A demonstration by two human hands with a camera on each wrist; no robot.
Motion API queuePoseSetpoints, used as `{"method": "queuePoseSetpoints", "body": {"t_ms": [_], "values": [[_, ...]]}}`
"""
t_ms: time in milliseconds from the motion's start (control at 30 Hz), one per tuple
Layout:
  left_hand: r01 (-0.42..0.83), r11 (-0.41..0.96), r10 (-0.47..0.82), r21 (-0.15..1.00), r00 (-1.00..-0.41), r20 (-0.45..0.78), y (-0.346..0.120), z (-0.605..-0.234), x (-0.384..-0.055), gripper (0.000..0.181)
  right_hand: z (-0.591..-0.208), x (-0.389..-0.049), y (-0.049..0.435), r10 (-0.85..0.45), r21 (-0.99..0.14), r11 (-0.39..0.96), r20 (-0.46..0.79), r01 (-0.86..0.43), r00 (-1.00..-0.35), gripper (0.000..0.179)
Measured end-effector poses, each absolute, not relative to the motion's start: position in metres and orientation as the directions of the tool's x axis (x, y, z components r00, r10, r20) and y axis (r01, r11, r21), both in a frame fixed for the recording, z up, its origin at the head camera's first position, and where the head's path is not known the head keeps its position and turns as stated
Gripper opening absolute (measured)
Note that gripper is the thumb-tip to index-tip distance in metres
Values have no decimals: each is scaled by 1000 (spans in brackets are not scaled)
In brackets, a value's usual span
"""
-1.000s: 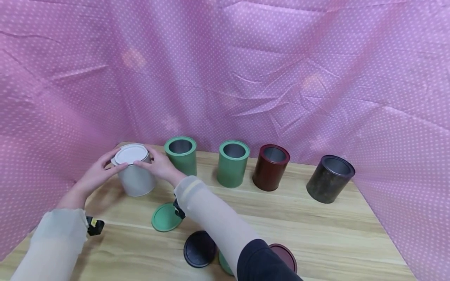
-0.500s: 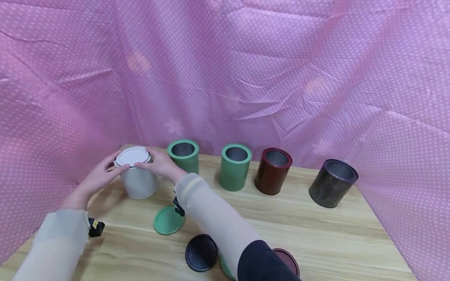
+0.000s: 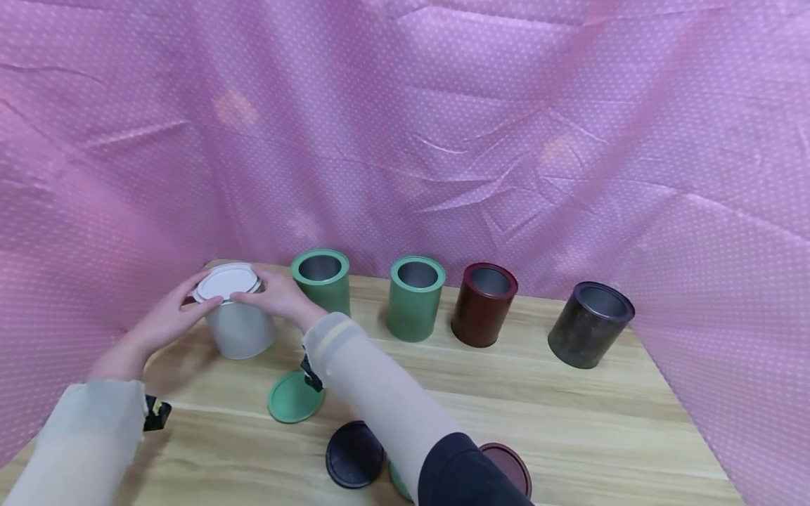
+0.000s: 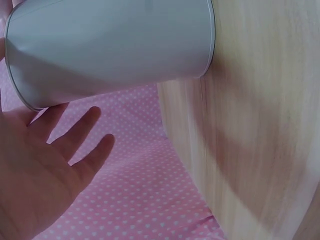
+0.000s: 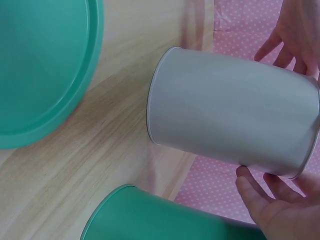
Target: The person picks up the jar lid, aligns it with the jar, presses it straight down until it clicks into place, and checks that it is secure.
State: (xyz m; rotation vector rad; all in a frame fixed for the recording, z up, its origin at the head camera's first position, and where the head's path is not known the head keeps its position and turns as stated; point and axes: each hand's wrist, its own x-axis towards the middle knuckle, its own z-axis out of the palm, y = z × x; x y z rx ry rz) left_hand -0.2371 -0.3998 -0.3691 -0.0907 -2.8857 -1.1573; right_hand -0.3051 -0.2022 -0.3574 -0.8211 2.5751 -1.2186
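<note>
A white round lid (image 3: 226, 281) lies over the top of a white can (image 3: 242, 334), which stands upright on the table at the far left. My left hand (image 3: 161, 325) grips the lid's left edge, thumb at the front. From the other side my right hand (image 3: 283, 298) holds the right edge, and both thumb tips nearly meet. In the left wrist view, the lower fingers of the left hand (image 4: 45, 170) spread loosely beside the can. Fingertips of the right hand (image 5: 287, 212) touch or nearly touch the can's side. Whether the lid sits fully in the rim cannot be told.
Right of the white can stand two lidless green cans (image 3: 329, 292) (image 3: 414, 309), a dark red can (image 3: 482, 316) and a blackish can (image 3: 582, 337). Nearer lie a green lid (image 3: 294, 399), a black lid (image 3: 354, 457), a partly hidden green lid and a dark red lid (image 3: 511, 467). Pink dotted cloth surrounds the table.
The head view has shifted slightly. Both hands keep their hold at the white lid's edge, and the lid, cans and loose lids stay in place.
</note>
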Motion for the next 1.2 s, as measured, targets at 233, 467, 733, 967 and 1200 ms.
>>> {"method": "queuePoseSetpoints", "body": {"t_ms": [233,467,733,967,1200], "values": [[37,750,35,660,-999,16,-398,-368,-236,81,-357,-302,-201,-529,-769,518,55,-374,-847,71],[52,773,42,633,-999,31,-397,-368,-235,81,-358,-303,-202,-526,-763,534,38,-364,-850,71],[32,863,29,504,-999,14,-406,-358,-233,80,-358,-305,-213,-526,-751,548,32,-367,-850,71],[16,880,27,475,-1000,-15,-401,-356,-233,80,-358,-305,-209,-510,-757,557,14,-342,-860,71],[9,884,25,467,-999,-27,-401,-361,-233,80,-358,-303,-208,-514,-752,556,22,-353,-858,71]]}}
